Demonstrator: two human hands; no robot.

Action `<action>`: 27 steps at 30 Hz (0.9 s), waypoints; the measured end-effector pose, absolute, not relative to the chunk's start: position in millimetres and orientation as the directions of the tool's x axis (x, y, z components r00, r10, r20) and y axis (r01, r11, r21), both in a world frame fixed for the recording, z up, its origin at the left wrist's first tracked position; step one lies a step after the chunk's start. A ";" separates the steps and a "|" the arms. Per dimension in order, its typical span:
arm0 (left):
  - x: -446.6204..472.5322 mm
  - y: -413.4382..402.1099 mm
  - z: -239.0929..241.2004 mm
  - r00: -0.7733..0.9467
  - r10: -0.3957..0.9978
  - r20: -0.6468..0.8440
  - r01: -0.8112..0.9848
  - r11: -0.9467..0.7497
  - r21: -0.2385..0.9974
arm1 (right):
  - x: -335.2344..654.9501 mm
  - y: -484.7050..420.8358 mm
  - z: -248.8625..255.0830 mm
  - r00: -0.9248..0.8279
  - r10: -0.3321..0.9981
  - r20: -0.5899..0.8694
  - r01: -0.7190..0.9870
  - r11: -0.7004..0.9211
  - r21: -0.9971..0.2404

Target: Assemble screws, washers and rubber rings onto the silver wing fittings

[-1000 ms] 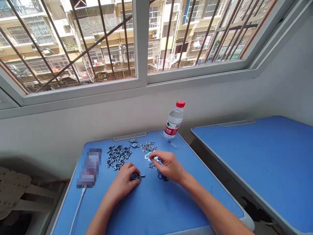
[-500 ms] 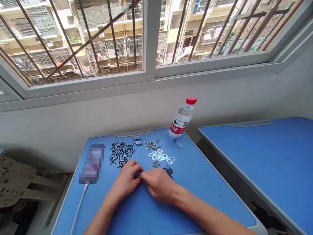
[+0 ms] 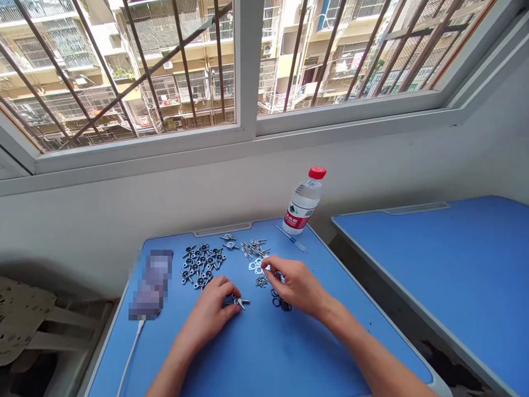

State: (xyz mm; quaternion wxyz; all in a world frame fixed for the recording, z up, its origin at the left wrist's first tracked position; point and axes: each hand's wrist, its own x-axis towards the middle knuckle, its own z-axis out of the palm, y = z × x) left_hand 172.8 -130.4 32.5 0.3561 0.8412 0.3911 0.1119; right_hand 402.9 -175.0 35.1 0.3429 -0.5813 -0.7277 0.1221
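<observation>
My left hand (image 3: 217, 303) rests on the blue table, its thumb and fingers closed round a small metal fitting (image 3: 239, 301) whose pins stick out to the right. Farther right, my right hand (image 3: 291, 278) hovers over a pile of flat, pale metal gasket plates (image 3: 254, 266) and hides part of it. Its thumb and forefinger come together at the pile; whatever lies between them is too small to make out. Tiny metal screws (image 3: 262, 282) lie just left of that hand, with black rubber rings (image 3: 281, 302) beneath it.
Several black-centred metal fittings (image 3: 202, 262) lie left of centre, with two paler ones (image 3: 230, 242) behind. Small metal pins (image 3: 255, 248) and a pen (image 3: 291, 239) lie near a water bottle (image 3: 301, 207). A phone (image 3: 152, 284) with a white cable (image 3: 131, 353) is at left.
My right hand has left my left hand and moved right and away to the gasket plates. The fitting in my left hand now shows. The view has shifted slightly.
</observation>
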 end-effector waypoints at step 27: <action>171.1 -125.8 34.5 0.721 0.678 -0.144 0.551 -0.434 0.713 | 431.8 -176.1 60.8 -0.094 0.966 -0.240 0.932 0.001 -0.361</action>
